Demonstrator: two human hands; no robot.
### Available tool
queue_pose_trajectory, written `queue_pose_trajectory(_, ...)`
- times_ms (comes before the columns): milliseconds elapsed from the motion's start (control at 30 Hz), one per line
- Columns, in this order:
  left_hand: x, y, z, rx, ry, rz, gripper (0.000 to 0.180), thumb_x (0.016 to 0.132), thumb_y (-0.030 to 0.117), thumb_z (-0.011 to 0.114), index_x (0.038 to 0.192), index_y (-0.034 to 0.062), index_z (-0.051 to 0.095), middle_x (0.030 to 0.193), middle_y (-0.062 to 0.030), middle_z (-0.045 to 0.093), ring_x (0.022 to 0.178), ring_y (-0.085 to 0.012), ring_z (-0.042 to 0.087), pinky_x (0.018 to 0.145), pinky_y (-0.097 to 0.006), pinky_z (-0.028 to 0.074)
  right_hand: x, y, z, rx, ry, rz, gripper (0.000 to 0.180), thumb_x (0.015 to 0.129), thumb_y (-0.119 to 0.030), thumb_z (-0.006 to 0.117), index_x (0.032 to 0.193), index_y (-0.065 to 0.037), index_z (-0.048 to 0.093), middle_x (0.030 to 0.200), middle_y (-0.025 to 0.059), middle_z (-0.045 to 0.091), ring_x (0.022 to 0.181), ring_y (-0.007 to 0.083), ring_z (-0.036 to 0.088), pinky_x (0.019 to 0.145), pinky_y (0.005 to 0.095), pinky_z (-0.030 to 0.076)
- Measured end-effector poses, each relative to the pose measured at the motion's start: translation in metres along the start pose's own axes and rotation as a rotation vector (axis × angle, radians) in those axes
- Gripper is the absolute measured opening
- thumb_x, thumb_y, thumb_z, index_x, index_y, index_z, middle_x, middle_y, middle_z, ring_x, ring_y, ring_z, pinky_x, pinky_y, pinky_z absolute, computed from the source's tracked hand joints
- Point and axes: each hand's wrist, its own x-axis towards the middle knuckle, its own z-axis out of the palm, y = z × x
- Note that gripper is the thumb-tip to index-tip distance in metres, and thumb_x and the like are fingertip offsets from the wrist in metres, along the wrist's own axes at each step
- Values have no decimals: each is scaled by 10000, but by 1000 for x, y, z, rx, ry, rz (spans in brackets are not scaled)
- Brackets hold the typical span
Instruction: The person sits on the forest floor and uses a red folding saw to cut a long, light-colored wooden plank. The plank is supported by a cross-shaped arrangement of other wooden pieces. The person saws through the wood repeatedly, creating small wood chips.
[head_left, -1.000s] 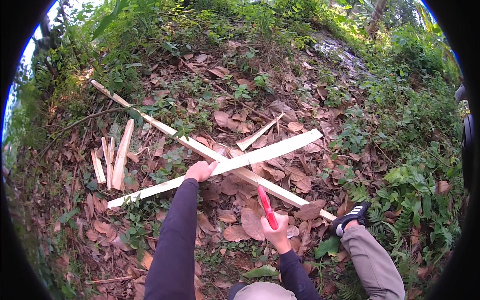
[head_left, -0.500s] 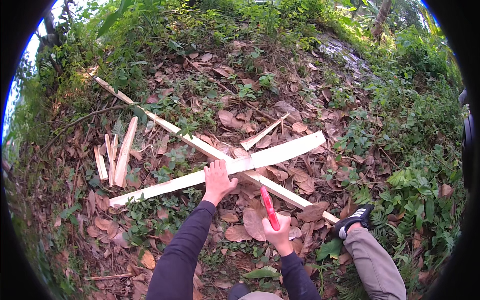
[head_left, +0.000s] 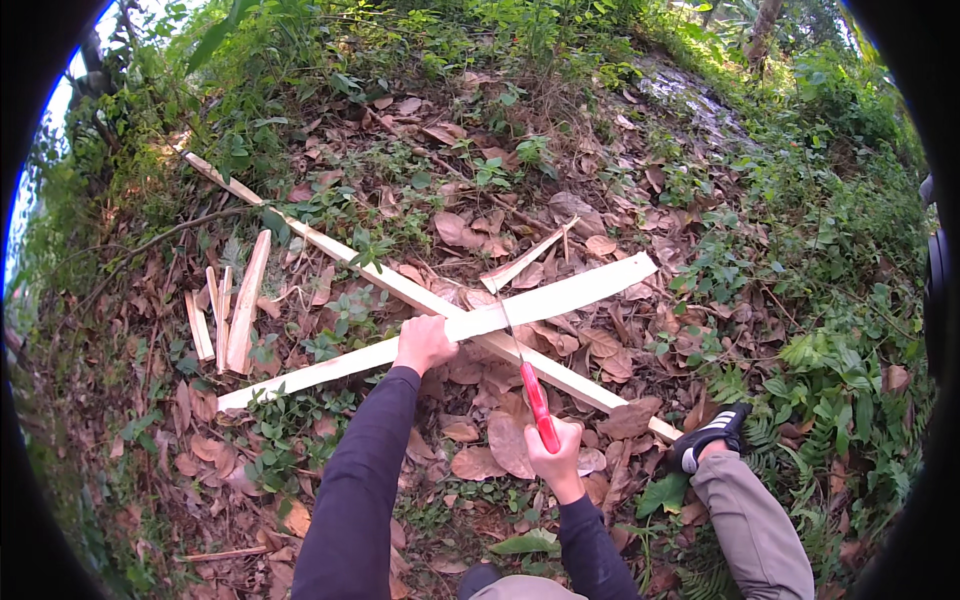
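Observation:
A pale wooden board (head_left: pixel 570 292) lies slantwise across a long, thin wooden batten (head_left: pixel 400 288), the two forming an X on the ground. Left of the crossing, my left hand (head_left: pixel 426 343) grips the board, its fingers closed over the edge. My right hand (head_left: pixel 554 462) holds a hand saw (head_left: pixel 537 400) by its red handle. The saw's thin blade reaches away from me and meets the board just right of the crossing. Part of the blade is hard to make out against the wood and leaves.
Several short wood pieces (head_left: pixel 248 305) lie at the left, and a split offcut (head_left: pixel 525 258) sits beyond the board. My shoe (head_left: pixel 715 436) is at the batten's near right end. Dry leaves (head_left: pixel 510 445) and green plants (head_left: pixel 820 380) cover the sloping ground.
My left hand has shifted slightly left along the board, its fingers now curled in rather than spread on top. The saw has moved slightly away from me; the board's right end sits marginally higher.

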Motion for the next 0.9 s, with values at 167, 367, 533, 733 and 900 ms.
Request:
queue_pose_trajectory(167,-4,8,-12,-39,-108,-46,346,732,301,635,879,9,748,890,-254,724,878,-407,712,858,-494,558,-19,5,-19,27,24,-10,257,774,-66,659,583,-31,491,472,84,462,389,177,484,439,358,356)
queue_pose_trajectory(367,2,2,-11,-99,-138,-52,362,726,299,643,883,-6,758,923,-268,726,902,-402,716,864,-476,561,-4,4,-15,17,10,14,286,776,-60,663,576,-29,461,470,66,425,385,162,435,444,349,328)
queue_pose_trajectory(533,-1,5,-13,-87,-136,-59,369,721,309,641,876,-4,759,920,-263,728,897,-396,719,865,-470,564,-12,-10,-12,-24,3,23,286,783,-68,660,585,-24,457,481,88,420,396,174,452,454,343,349)
queue_pose_trajectory(733,-3,8,-18,-101,-127,-82,408,692,327,665,897,-16,751,913,-253,729,905,-397,714,868,-467,562,-22,-23,-4,-31,77,72,271,779,-48,648,583,-23,463,472,95,422,379,184,433,438,356,342)
queue_pose_trajectory(900,-7,11,-6,-10,-18,-30,340,688,313,681,832,11,740,812,-210,728,772,-366,726,752,-453,582,-57,-34,-16,-33,35,91,263,775,-37,663,583,-28,484,466,73,430,389,157,463,438,350,345)
